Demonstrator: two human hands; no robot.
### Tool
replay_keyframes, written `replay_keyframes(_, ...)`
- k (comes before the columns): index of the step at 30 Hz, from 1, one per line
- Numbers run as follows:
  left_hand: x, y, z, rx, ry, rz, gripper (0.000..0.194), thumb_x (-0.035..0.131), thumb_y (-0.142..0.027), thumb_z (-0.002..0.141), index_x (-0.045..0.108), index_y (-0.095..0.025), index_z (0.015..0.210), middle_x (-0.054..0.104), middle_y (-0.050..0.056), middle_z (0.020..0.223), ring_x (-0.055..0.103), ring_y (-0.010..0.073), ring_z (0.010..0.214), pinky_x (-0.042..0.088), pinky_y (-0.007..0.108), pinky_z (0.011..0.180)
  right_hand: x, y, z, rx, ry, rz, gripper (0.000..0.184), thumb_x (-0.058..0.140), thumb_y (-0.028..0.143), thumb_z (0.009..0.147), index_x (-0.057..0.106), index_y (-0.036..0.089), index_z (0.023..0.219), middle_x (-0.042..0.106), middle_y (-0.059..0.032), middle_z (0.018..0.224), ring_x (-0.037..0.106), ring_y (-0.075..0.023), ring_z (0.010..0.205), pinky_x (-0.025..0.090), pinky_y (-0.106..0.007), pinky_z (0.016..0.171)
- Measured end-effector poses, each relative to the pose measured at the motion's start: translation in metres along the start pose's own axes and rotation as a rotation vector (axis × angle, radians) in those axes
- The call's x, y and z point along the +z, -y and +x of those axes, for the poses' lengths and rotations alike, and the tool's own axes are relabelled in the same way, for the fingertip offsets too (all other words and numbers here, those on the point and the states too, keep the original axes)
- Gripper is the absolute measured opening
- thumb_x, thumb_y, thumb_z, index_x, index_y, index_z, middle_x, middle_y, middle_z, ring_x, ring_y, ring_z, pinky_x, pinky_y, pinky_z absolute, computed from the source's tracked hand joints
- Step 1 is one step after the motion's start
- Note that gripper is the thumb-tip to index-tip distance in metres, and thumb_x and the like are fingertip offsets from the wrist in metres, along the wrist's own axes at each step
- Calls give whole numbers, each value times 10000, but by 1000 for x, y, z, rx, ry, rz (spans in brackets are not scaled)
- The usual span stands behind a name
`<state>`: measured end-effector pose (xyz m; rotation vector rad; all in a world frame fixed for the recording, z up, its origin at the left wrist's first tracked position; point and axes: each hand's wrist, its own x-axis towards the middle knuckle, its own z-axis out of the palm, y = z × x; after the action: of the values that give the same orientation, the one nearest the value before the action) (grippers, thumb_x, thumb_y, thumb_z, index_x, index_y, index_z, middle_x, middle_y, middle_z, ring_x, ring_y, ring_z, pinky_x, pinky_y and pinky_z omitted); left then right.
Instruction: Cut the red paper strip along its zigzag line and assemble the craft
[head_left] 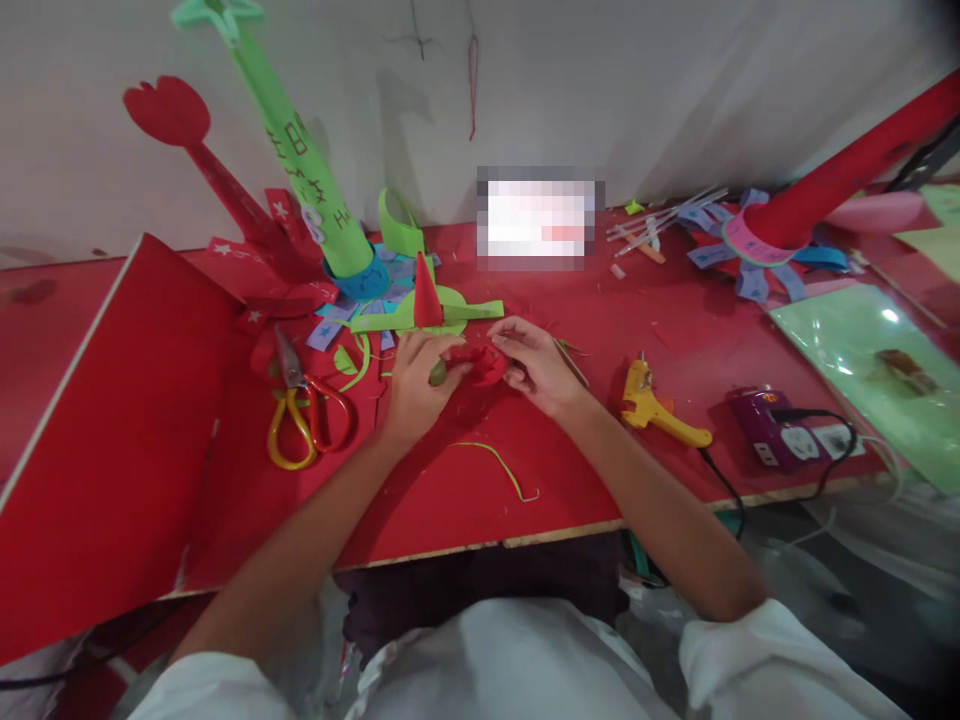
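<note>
Near the middle of the red table, my left hand (pixel 421 385) and my right hand (pixel 541 365) pinch a small red craft piece (pixel 487 366) between them. It looks like curled foam or felt with a cut edge; its exact kind is hard to make out. Just behind the hands lies a green disc with strips (pixel 471 310), a red cone (pixel 427 295) standing upright on it. Scissors (pixel 300 405) with one yellow and one red handle rest open to the left of my left hand. To the right of my right hand lies a yellow glue gun (pixel 660 408).
A purple power socket box (pixel 772 428) with cables sits at the right near the front edge. A tall green tube (pixel 300 170) and a red flower shape (pixel 169 112) stand back left. A red board (pixel 112 450) leans at left. A green sheet (pixel 847 330) lies at right.
</note>
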<state>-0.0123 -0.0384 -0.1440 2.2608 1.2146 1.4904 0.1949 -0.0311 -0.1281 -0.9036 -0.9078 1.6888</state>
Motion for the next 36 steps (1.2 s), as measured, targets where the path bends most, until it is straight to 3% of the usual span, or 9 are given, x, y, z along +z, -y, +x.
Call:
replay_keyframes(3, 0, -3, -1, 52, 45, 67, 212, 774, -267, 977, 741, -237, 1185, 741, 63, 1109, 658, 245, 1048, 533, 401, 955, 3, 2, -3, 15, 21, -49, 380, 919, 422, 770, 650, 225, 950, 530, 116, 639, 365, -23, 409, 172, -183, 365)
replay_keyframes(8, 1, -2, -5, 80, 124, 109, 82, 682, -265, 1030, 719, -228, 1094, 747, 66, 1081, 666, 248, 1035, 528, 404, 941, 6, -2, -4, 39, 52, -94, 403, 921, 446, 768, 641, 219, 949, 568, 111, 632, 348, -15, 384, 172, -178, 350)
replay_keyframes(12, 1, -1, -7, 106, 131, 133, 117, 667, -330, 1059, 695, -225, 1100, 748, 77, 1092, 670, 256, 1034, 522, 402, 930, 5, -4, -1, 49, 29, -95, 397, 921, 414, 754, 630, 218, 941, 600, 105, 653, 362, -13, 376, 185, -176, 339)
replay_keyframes(18, 2, -3, -6, 98, 132, 140, 77, 661, -289, 1062, 711, -234, 1082, 762, 62, 1086, 689, 242, 1037, 538, 398, 949, 6, -4, -1, 64, 6, -120, 363, 902, 389, 761, 639, 215, 939, 570, 111, 618, 375, -22, 378, 188, -167, 339)
replay_keyframes(28, 3, -4, -4, 53, 154, 106, 237, 526, -344, 1133, 731, -238, 1078, 771, 72, 1062, 682, 242, 1011, 509, 404, 928, 3, -7, -1, 36, -5, -106, 394, 927, 418, 770, 630, 223, 941, 577, 104, 670, 403, -24, 390, 220, -178, 346)
replay_keyframes(36, 2, 0, -6, -67, 69, 57, 256, 497, -363, 1141, 681, -223, 1030, 746, 76, 997, 682, 232, 975, 529, 385, 882, 9, 0, -6, -34, 18, -116, 518, 850, 689, 819, 650, 236, 972, 584, 65, 715, 472, -54, 438, 210, -210, 373)
